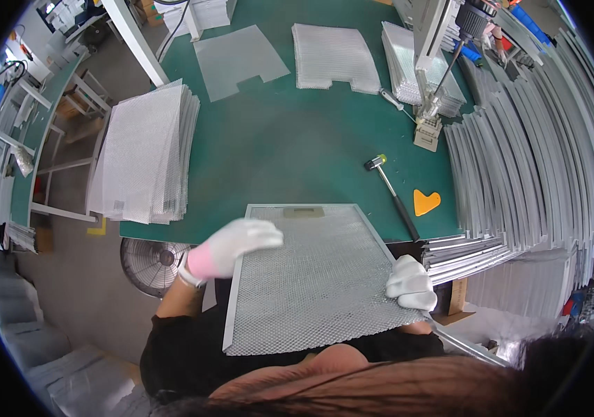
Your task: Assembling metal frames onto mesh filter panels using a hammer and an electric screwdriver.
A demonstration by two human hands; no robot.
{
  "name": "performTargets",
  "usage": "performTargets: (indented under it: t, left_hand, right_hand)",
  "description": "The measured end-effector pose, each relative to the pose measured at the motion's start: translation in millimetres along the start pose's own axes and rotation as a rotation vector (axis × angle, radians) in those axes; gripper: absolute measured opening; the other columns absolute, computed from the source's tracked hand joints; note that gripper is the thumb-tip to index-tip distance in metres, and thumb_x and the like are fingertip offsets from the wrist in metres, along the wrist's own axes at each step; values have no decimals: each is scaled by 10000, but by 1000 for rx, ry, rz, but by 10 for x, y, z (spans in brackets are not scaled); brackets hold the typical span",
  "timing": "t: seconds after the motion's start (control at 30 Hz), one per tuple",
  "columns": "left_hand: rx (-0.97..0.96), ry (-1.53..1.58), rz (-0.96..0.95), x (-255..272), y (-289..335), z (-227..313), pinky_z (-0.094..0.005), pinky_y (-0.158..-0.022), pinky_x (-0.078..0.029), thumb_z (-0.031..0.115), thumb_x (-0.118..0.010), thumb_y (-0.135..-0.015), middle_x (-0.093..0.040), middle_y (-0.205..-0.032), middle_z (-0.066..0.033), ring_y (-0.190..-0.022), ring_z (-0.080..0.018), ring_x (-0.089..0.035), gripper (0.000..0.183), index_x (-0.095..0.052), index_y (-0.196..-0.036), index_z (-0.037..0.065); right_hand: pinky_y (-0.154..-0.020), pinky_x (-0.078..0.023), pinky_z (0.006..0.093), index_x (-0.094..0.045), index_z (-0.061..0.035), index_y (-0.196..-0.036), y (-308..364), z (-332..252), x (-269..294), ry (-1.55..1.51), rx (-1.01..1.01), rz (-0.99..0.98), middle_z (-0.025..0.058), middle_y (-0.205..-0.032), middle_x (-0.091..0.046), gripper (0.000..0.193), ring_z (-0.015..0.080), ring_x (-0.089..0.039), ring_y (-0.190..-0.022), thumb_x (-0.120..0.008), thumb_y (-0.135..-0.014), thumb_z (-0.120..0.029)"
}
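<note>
Framed mesh filter panel at near edge of green tabletop, overhanging. Right hand grip closed on right edge; left hand open, above left edge.

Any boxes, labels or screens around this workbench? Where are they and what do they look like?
Cardboard boxes: brown, on the floor at the far top left.
Cardboard box: brown, under the bench's right end.
Label: small dull rectangle on the far frame edge of the mesh filter panel.
Screens: none clearly visible.
</note>
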State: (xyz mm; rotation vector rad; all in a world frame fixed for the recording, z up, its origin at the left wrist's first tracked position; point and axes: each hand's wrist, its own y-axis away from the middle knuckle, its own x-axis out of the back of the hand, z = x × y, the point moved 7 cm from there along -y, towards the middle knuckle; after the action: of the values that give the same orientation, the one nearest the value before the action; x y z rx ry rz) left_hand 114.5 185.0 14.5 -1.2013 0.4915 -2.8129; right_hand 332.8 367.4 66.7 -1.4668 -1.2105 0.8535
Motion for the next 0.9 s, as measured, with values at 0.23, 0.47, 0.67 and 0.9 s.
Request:
performTargets:
  t: [0.23,0.47,0.67,0.9]
  left_hand:
    - [224,-258,-7,-214,106,-772,-430,-951,-489,179,-648,-799,-663,-1124,-133,-1088,-323,-615,349,-615,-1121,48]
    - [169,-251,-4,-221,65,-811,-437,-938,-477,202,-654,-796,-654,-1065,-127,-1042,-329,-616,337,-612,-1102,68]
    - [360,-188,303,-379,349,-1150,-411,-894,-497,185,-681,-787,-644,-941,-115,-995,-335,-612,260,-631,-1007,56]
    - [690,-136,622,-446,526,-1260,-364,-811,-540,159,-681,-828,-672,-951,-134,-888,-310,-674,245,-633,-1040,45]
  right_hand:
    - [-372,-325,298,-526,-3,-669,152,-7,87,-13,44,-75,182,-714,-630,275,225,-592,-504,-628,-633,-255]
    - [-397,-360,326,-539,-11,-687,132,-63,57,87,-29,170,162,-679,-636,266,241,-606,-490,-670,-643,-238]
    - [-537,-452,367,-565,-27,-728,57,-77,26,203,-207,278,145,-695,-655,232,248,-618,-584,-708,-742,-210]
    - [-574,-443,335,-490,-67,-896,-263,240,76,325,-347,231,86,-789,-579,330,203,-559,-701,-592,-988,-367]
